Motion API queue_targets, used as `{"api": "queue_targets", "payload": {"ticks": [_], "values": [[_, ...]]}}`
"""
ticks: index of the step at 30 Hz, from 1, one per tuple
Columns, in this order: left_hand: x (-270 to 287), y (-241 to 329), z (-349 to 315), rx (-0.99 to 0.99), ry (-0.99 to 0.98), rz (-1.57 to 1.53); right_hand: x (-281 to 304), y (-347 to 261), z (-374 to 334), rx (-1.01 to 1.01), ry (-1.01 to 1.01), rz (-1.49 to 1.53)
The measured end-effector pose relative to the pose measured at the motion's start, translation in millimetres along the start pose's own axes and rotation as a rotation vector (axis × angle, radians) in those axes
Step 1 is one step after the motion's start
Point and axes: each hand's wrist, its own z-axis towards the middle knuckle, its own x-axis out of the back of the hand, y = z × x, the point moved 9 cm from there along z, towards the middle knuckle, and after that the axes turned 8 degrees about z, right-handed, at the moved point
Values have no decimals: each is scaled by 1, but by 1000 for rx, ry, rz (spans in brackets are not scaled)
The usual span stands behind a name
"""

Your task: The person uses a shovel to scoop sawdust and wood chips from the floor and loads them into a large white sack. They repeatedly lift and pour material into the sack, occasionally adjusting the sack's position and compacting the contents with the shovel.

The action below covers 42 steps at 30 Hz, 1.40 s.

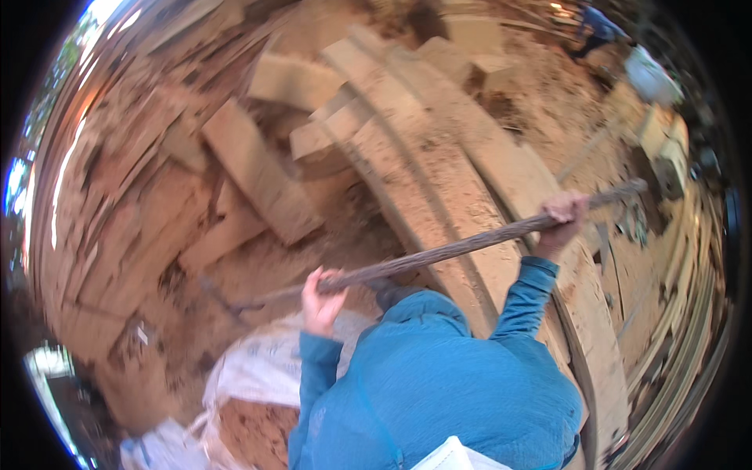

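Observation:
Across my front slants a long-handled tool [446,252] with a rough wooden shaft. Its dark metal head [229,304], blurred and thin, is down at the left over the brown sawdust [172,294]; its exact kind cannot be made out. My left hand [321,300] is closed round the shaft near the head. Higher up, close to the far right end, my right hand [563,218] wraps the shaft. Just below my left hand stands a white woven sack [251,372], with reddish-brown sawdust [254,431] showing in its mouth.
Long thick wooden planks [439,168] run beneath the shaft. Shorter boards [258,168] lie ahead on the left. Another white sack [160,448] is at the lower left. Thin wood strips [681,313] are stacked at right. Another person [601,31] is at the far right.

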Motion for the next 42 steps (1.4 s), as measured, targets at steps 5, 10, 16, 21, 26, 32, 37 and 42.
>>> {"api": "queue_targets", "payload": {"ticks": [5,10,16,21,26,32,37,42], "values": [[42,11,62,-8,123,-96,-82,61,27,-15,-169,-187],[72,22,91,-15,202,-287,-127,156,53,-133,-289,-251],[72,54,82,-130,125,-406,-168,307,62,-367,-461,-134],[89,110,11,-468,-90,-304,-182,427,27,-564,-572,-238],[190,100,-79,-743,78,-423,-150,520,-37,-814,-588,-480],[325,-69,-126,-772,482,-688,-80,580,-112,-954,-789,-834],[406,-246,-136,-641,976,-872,-49,579,-140,-1011,-866,-912],[427,-314,-129,-540,1049,-1041,-38,574,-146,-968,-827,-952]]}}
